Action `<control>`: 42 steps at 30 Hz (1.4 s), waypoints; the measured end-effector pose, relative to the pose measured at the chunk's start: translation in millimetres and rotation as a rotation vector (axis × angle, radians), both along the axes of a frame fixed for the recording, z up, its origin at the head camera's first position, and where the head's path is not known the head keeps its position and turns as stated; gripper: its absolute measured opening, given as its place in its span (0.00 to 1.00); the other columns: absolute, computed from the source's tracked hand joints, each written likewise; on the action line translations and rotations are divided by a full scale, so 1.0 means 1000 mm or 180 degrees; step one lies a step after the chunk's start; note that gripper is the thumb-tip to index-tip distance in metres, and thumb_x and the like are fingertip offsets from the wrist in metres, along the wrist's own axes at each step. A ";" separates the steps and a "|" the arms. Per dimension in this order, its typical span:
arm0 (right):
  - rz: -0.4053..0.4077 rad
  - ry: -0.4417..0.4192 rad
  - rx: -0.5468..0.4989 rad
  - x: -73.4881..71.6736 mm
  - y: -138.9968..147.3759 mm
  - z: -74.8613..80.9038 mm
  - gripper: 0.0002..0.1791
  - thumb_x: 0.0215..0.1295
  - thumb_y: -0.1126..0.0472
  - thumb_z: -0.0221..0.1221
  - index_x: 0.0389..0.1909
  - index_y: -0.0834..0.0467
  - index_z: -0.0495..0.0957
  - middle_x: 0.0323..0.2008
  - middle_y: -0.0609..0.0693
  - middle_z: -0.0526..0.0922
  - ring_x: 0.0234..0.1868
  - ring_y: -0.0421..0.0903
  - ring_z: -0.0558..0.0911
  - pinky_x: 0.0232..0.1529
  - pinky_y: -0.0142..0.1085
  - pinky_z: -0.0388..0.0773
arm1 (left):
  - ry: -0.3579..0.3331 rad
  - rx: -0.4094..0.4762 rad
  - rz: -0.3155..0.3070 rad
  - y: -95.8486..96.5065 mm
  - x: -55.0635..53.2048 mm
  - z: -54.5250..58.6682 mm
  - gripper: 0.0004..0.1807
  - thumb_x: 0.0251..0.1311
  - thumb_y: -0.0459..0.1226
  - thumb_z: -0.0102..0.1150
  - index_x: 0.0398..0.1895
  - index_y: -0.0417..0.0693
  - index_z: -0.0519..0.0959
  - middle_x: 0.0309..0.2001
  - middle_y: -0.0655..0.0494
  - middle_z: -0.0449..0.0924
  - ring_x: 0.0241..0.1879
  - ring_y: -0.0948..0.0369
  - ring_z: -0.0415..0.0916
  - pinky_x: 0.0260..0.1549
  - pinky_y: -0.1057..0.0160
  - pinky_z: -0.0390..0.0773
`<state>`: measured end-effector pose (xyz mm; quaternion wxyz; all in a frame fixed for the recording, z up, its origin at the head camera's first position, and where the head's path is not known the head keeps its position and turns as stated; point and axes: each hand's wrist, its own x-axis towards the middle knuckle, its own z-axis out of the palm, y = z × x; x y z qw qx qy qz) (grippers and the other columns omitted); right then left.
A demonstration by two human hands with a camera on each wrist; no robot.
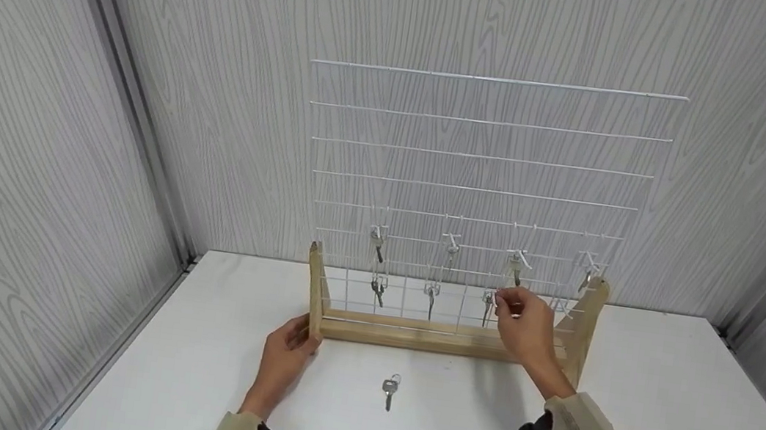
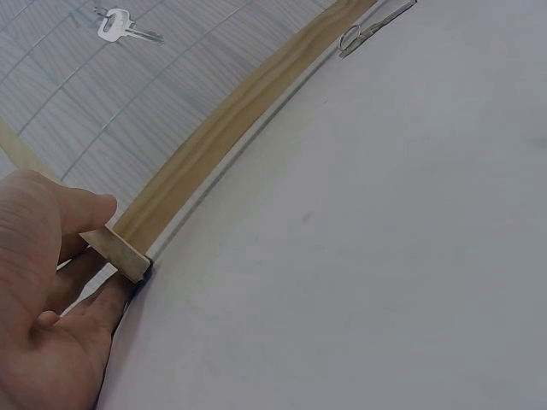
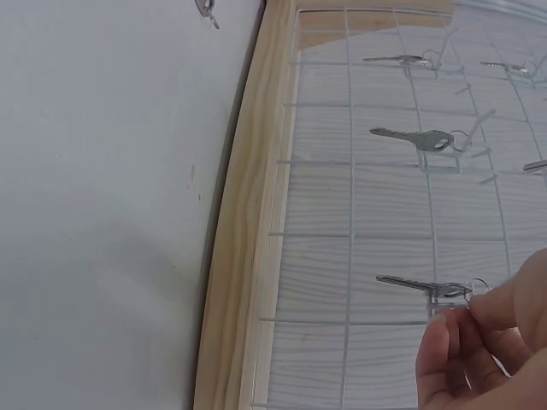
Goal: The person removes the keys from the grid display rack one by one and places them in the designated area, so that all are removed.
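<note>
White worktop (image 1: 199, 376) carries a wire rack (image 1: 411, 340). Left hand (image 1: 284, 363) grips the rack's wooden left end (image 1: 316, 288). Right hand (image 1: 527, 328) pinches the ring (image 3: 480, 280) of a lower-row key (image 3: 416, 284). Loose key (image 1: 390, 388) lies in front.

A wood-based white wire rack (image 1: 404, 338) stands upright right of centre, silvery keys (image 1: 516, 263) hanging across its lower part. A loose key (image 1: 390, 388) lies at lower centre. In the right wrist view's lower right, a ringed key (image 3: 429, 287) points its blade left.
</note>
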<state>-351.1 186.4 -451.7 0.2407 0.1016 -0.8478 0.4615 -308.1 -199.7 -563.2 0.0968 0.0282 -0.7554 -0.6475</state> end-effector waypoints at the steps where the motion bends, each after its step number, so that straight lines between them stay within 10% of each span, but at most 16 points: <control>1: -0.0005 0.0018 0.0006 0.000 0.000 0.000 0.04 0.72 0.73 0.62 0.39 0.69 0.85 0.32 0.60 0.88 0.35 0.54 0.87 0.35 0.21 0.78 | 0.0018 -0.0014 0.0001 0.000 0.000 0.000 0.30 0.76 0.35 0.62 0.78 0.39 0.69 0.75 0.37 0.72 0.74 0.42 0.72 0.68 0.52 0.80; 28: 0.0152 -0.0167 0.0066 0.033 0.003 0.014 0.04 0.76 0.69 0.61 0.41 0.62 0.84 0.40 0.57 0.88 0.46 0.55 0.88 0.47 0.43 0.88 | 0.0033 -0.0052 0.0036 -0.004 -0.001 -0.001 0.30 0.75 0.34 0.62 0.77 0.37 0.70 0.74 0.34 0.73 0.73 0.40 0.73 0.63 0.55 0.84; 42: 0.0302 -0.0323 -0.0090 0.049 0.006 0.020 0.04 0.77 0.69 0.61 0.44 0.63 0.85 0.47 0.57 0.90 0.52 0.54 0.89 0.54 0.38 0.87 | 0.0034 -0.0077 0.0030 0.000 -0.002 -0.001 0.29 0.76 0.34 0.61 0.77 0.36 0.70 0.74 0.35 0.73 0.74 0.41 0.72 0.64 0.54 0.84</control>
